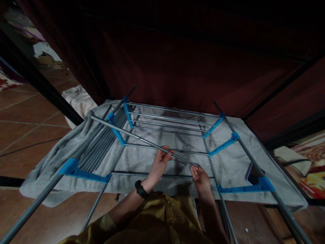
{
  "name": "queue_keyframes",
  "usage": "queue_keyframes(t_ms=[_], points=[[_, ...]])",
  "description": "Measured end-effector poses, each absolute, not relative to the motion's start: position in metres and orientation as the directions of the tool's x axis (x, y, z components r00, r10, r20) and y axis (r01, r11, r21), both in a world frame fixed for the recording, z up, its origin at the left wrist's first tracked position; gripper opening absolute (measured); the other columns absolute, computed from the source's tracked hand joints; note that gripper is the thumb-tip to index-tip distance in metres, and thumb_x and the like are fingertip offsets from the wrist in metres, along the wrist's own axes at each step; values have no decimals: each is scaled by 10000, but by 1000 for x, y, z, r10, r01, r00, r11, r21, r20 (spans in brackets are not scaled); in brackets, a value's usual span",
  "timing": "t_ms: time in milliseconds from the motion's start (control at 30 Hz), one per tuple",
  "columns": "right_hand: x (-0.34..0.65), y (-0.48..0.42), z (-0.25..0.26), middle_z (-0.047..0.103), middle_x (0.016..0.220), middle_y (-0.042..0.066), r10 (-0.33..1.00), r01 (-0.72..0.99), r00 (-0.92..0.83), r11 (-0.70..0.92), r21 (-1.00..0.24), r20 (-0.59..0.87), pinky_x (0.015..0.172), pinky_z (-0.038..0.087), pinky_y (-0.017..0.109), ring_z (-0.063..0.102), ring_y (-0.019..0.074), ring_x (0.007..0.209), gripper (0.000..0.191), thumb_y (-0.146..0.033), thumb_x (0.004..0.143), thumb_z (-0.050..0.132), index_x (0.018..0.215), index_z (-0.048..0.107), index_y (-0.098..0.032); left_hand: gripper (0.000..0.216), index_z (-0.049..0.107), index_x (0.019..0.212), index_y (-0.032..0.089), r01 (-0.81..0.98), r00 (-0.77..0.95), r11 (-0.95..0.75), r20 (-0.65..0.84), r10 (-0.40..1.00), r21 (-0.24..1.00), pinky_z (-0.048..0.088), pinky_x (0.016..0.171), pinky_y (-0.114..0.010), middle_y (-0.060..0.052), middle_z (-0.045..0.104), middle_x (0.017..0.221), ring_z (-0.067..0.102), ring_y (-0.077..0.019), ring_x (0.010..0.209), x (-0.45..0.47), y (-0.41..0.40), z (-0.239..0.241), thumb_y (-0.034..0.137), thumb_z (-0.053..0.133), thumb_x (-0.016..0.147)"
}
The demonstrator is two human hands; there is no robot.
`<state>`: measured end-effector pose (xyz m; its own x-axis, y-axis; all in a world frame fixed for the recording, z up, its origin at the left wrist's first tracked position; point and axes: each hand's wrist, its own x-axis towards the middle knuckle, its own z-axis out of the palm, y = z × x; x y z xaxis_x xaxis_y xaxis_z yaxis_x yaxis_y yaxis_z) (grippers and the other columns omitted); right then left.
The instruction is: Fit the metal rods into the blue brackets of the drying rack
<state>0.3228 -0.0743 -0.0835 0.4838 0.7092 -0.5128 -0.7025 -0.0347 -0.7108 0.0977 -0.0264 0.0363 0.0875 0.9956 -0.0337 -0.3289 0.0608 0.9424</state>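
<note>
A loose grey metal tube (132, 134) slants across the frame of a rack, its far end up at the left. My left hand (160, 162) is closed around the tube near its lower part. At the tube's near right end, my right hand (200, 178) pinches it with the fingertips. The rack has grey poles joined by blue plastic brackets, among them a left bracket (83, 173) and a right bracket (246, 188). Several thin rods (175, 118) span the rack's far half. A row of loose tubes (101, 149) lies at the left, partly behind the poles.
Under the rack spreads a grey blanket (157, 186) over a raised surface. A phone (252, 174) lies on it near the right bracket. Behind stands a dark red panel (177, 74). To the left are a tiled floor (33, 122), a cable and a striped cloth (80, 101).
</note>
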Motion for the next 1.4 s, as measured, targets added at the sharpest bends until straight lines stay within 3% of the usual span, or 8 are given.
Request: queue_keyframes(t_ms=[433,633,733,933,1167,1233,1400], points=[[278,-68,-78,798,950,72,809,-699,207,-271,-662,-550,922,621,390,757,220,927,146,-257,702,776,799,668,-247,456,532,1363,234,-207,149,-17,48,988,978,529,1055,-451,-103,750,1157,696,-252,1191,98,-25,26,522,574,1011],[263,-68,-67,810,957,93,848,-592,93,-374,-714,-521,793,621,391,758,239,844,368,-394,642,884,921,711,-228,468,522,1375,208,-84,118,-137,147,982,987,517,998,-418,-42,704,932,689,-220,974,90,-16,31,529,513,1035],[263,-69,-59,810,948,88,841,-526,115,-400,-750,-529,724,612,362,746,224,778,493,-425,592,920,999,733,-221,475,507,1402,206,-30,89,-206,208,974,978,505,945,-383,-10,650,862,651,-202,896,81,-9,39,520,492,1045],[270,-66,-46,810,934,90,848,-450,203,-364,-815,-491,721,597,329,744,214,788,449,-429,591,932,937,750,-207,423,558,1390,222,118,41,-297,294,955,948,499,861,-335,15,567,791,589,-188,791,61,-1,53,460,470,1051],[283,-65,-43,803,936,90,848,-473,238,-325,-819,-473,761,592,329,751,218,824,328,-326,663,904,937,763,-213,357,664,1293,225,295,46,-403,409,911,866,508,986,-368,-81,720,1087,661,-248,1099,40,10,55,409,515,1025],[287,-65,-43,800,941,89,851,-487,243,-308,-817,-465,774,593,323,752,217,840,337,-316,659,910,943,763,-209,321,701,1234,220,361,65,-439,448,892,823,508,948,-375,-86,732,1088,670,-244,1025,33,14,50,388,536,1016],[293,-65,-45,797,981,93,861,-494,258,-273,-825,-439,808,595,311,749,211,897,327,-325,672,895,949,766,-207,237,765,1113,223,534,114,-433,446,888,726,466,821,-370,-39,686,826,635,-220,796,17,17,35,321,600,973]])
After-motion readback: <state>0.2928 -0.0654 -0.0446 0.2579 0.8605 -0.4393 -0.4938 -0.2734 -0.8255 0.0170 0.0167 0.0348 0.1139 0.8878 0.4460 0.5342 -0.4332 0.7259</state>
